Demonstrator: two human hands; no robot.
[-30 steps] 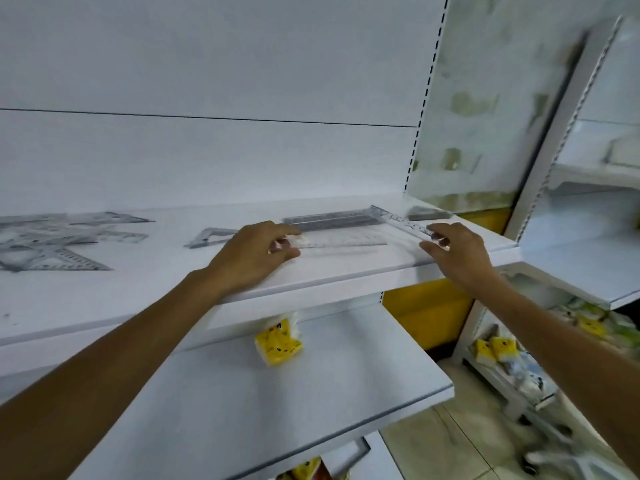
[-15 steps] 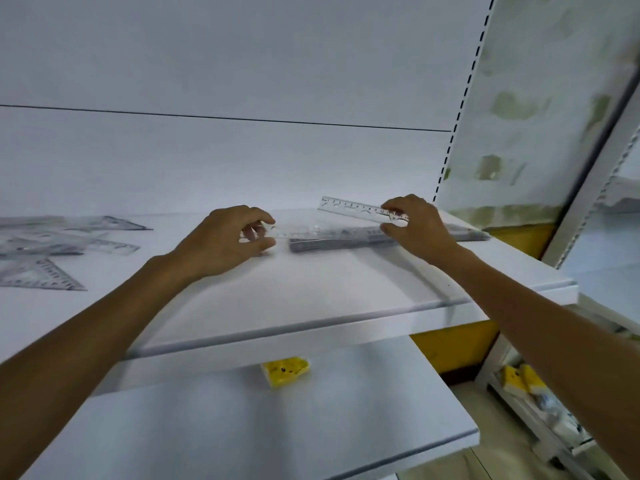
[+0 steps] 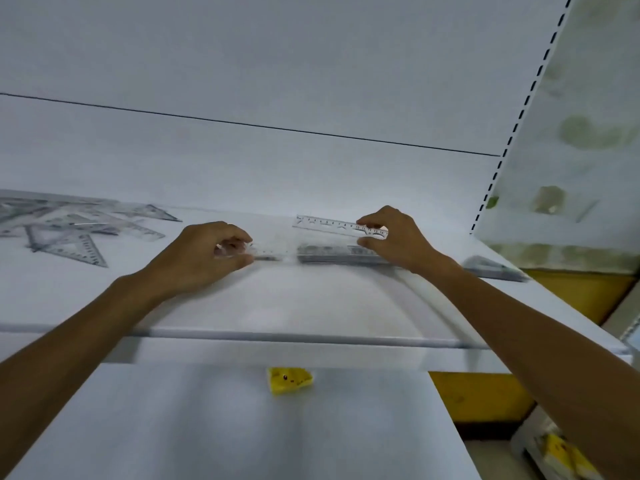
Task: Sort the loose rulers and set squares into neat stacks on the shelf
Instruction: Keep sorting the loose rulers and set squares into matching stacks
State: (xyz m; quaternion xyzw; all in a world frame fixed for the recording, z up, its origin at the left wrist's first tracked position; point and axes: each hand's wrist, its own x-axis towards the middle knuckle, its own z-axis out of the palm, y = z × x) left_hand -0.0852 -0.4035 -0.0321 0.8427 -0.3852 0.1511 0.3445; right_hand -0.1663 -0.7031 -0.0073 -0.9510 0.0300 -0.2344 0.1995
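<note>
On the shelf (image 3: 311, 306) I see a stack of rulers (image 3: 339, 253) at 12 o'clock, one ruler (image 3: 332, 226) lifted just behind it. Loose set squares (image 3: 69, 233) lie at 10 o'clock, another set square (image 3: 495, 268) at 2 o'clock. A small packet (image 3: 289, 380) sits on the lower shelf (image 3: 207, 427) at 6 o'clock.

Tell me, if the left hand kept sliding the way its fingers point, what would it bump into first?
Probably the stack of rulers lying just beyond the clear ruler the left hand pinches, though depth is hard to judge; the right hand sits beyond it.
</note>
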